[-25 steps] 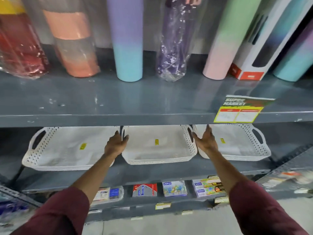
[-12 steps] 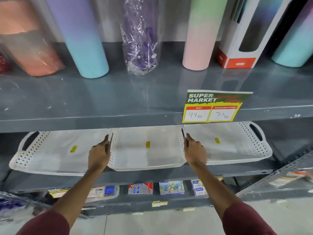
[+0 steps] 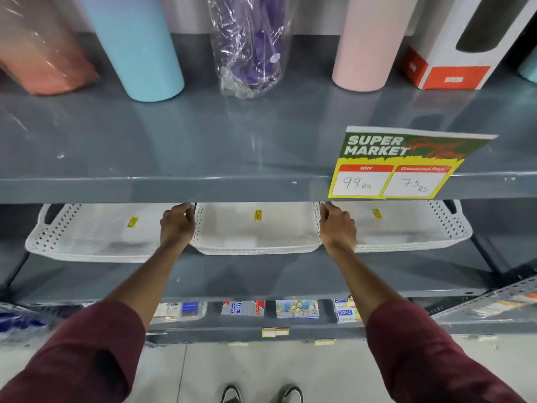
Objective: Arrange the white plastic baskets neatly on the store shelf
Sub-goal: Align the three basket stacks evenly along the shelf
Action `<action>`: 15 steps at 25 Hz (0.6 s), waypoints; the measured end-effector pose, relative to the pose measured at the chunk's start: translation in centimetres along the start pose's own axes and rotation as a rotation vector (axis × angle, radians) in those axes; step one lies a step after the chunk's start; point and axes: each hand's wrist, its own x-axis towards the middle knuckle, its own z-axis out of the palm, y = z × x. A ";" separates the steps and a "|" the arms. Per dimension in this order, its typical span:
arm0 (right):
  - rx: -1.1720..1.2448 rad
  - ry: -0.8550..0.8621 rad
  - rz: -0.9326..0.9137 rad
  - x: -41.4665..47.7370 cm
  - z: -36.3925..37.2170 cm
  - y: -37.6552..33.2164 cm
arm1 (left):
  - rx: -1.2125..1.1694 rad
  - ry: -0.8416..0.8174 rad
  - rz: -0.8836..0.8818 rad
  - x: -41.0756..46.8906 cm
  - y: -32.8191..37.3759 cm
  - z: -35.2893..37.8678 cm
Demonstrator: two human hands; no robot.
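Three white plastic baskets stand side by side on the grey middle shelf (image 3: 261, 274). The middle basket (image 3: 255, 234) is held at both ends: my left hand (image 3: 177, 225) grips its left end and my right hand (image 3: 337, 228) grips its right end. The left basket (image 3: 87, 237) and the right basket (image 3: 406, 228) lie close against it; each basket bears a small yellow sticker. The upper shelf's front edge hides the baskets' rear parts and my fingertips.
The upper shelf (image 3: 203, 146) carries tall tumblers: blue (image 3: 139, 48), purple wrapped in plastic (image 3: 250, 45), pink (image 3: 369, 42), and a white-orange box (image 3: 453, 74). A price card (image 3: 398, 170) hangs on its edge. Small packets (image 3: 296, 309) sit on the lowest shelf. My shoes (image 3: 261, 394) stand on the floor.
My hands closed on the two ends of the middle basket, which slid back under the upper shelf. The view shifted left and nearer to the shelves.
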 end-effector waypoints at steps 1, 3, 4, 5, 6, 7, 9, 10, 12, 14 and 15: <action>-0.026 0.012 -0.019 -0.9 -0.1 0.3 | -0.004 0.014 0.015 -1.0 -0.1 -0.2; -0.059 0.039 -0.053 -2.2 -0.2 0.9 | -0.037 0.050 0.042 -2.6 -0.5 -0.3; -0.076 0.045 -0.068 -2.4 -0.2 1.1 | -0.042 0.059 0.040 -3.0 -0.6 -0.4; -0.085 0.044 -0.074 -2.5 -0.3 1.1 | -0.034 0.058 0.040 -3.2 -0.5 -0.4; -0.093 0.041 -0.072 -2.5 -0.3 1.1 | -0.018 0.047 0.039 -3.2 -0.4 -0.6; -0.090 0.026 -0.064 -2.4 -0.5 1.0 | -0.011 0.031 0.034 -3.0 -0.2 -0.8; -0.091 -0.031 -0.031 -2.3 -0.9 0.8 | 0.034 -0.040 0.027 -2.8 0.2 -1.2; -0.086 -0.064 -0.014 -2.2 -1.3 0.7 | 0.064 -0.084 0.025 -2.8 0.4 -1.6; -0.083 -0.042 -0.051 -3.2 -1.8 0.5 | 0.126 -0.120 0.070 -3.5 0.3 -2.4; -0.063 0.032 -0.125 -5.2 -2.2 0.0 | 0.149 -0.056 0.177 -5.3 0.7 -3.4; -0.046 0.071 -0.172 -6.5 -1.9 0.1 | 0.152 -0.007 0.251 -6.6 0.8 -3.5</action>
